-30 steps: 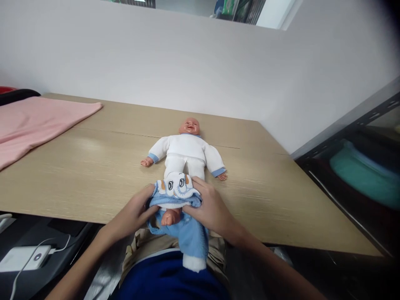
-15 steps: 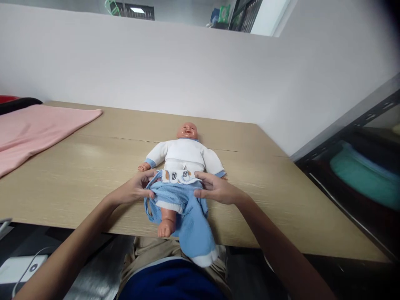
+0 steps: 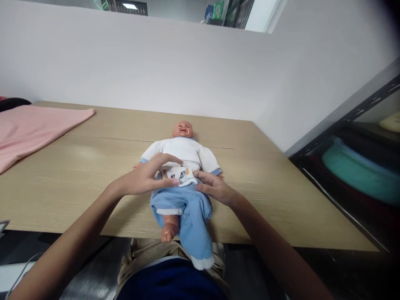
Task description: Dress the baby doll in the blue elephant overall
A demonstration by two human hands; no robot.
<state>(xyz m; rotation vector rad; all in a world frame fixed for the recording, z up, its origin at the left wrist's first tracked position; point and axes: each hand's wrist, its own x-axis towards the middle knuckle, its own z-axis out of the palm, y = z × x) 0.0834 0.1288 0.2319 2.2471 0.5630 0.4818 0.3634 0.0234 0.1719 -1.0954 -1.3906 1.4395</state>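
A: Far to the left of the left grip?
B: Pink cloth [image 3: 34, 129], spread flat on the table [image 3: 78, 179], well apart from both grips.
A: And the left grip [image 3: 145, 180] itself?
B: Released. Fingers arched above the doll's belly, thumb tip touching the waistband patch [image 3: 183, 173] with its cartoon eyes.
A: Between the two grips?
B: Doll [image 3: 183, 151], flat on its back on the table, head lying beyond both grips, white top on. Blue trousers [image 3: 192, 208] drawn up to the waist, reaching from under the grips toward the near table edge. Trouser leg nearer the left grip rucked up, bare foot [image 3: 168, 233] poking out past the table edge. Leg nearer the right grip fully covered, white cuff hanging over that edge.
A: Right grip [image 3: 215, 187]?
B: Clenched on the blue trousers at the waistband, thumb and forefinger pinching the cloth at the doll's hip.
A: Farther right of that grip?
B: Dark shelf [image 3: 343, 116] beside the table, teal basin [image 3: 359, 171] sitting on it, well apart from the grip.
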